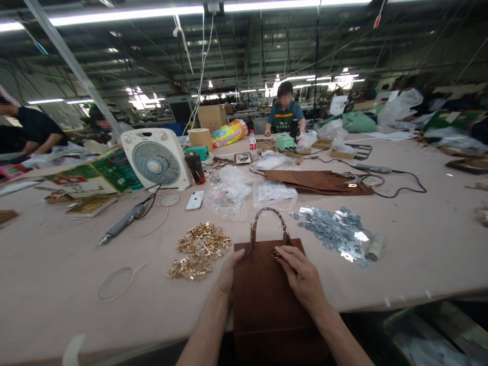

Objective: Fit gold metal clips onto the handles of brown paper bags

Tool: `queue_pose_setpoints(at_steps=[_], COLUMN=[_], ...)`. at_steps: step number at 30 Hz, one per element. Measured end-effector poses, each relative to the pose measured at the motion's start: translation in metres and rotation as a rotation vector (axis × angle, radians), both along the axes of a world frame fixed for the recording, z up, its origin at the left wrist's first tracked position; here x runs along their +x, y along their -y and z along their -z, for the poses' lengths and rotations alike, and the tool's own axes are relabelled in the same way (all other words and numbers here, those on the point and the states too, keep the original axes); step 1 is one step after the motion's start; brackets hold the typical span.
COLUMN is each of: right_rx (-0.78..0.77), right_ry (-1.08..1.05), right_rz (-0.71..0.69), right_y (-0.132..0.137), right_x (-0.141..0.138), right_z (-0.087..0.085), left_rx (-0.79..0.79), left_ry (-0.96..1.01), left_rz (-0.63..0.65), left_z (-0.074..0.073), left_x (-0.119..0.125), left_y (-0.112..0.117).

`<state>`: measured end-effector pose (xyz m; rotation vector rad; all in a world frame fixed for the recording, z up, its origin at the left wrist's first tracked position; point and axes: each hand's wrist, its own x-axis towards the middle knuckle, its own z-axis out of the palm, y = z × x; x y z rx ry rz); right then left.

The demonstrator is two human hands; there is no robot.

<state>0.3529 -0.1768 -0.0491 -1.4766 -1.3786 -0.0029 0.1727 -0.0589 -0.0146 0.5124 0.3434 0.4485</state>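
A brown handbag panel [263, 290] with a looped handle [270, 211] stands in front of me at the table's near edge. My left hand [229, 272] grips its left side, thumb on the front face and the other fingers hidden behind. Near the handle's right base, my right hand [301, 272] pinches a small gold metal fitting [275, 253] against the brown face. To the left lies a pile of gold metal fittings [204, 244]. On the right is a heap of flat silver metal plates [331, 229], with a small cylinder [376, 247] beside it.
A white box fan [156, 160], a phone [194, 200] and a corded pen-like tool [124, 223] are at left. Stacked brown pieces [316, 180] and plastic bags [231, 188] lie ahead. A second corded tool [371, 168] is farther right. A co-worker [285, 112] sits opposite.
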Motion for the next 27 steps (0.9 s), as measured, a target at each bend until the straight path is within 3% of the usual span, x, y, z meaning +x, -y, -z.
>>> queue_pose_setpoints(at_steps=[6, 12, 19, 27], right_rx=[-0.027, -0.075, -0.135, -0.196], right_ry=[0.077, 0.148, 0.215, 0.288], right_rz=[0.06, 0.113, 0.081, 0.063], right_y=[0.001, 0.0012, -0.0009, -0.001], right_x=[-0.0054, -0.0095, -0.0081, -0.0042], right_z=[0.0, 0.0027, -0.0007, 0.0003], left_rx=[-0.015, 0.002, 0.041, 0.042], left_ry=[0.017, -0.036, -0.154, -0.169], left_rz=[0.021, 0.034, -0.021, 0.005], left_z=[0.0044, -0.0014, -0.0021, -0.0039], left_x=[-0.0006, -0.0007, -0.0024, -0.0032], left_y=[-0.0018, -0.0006, -0.0003, 0.001])
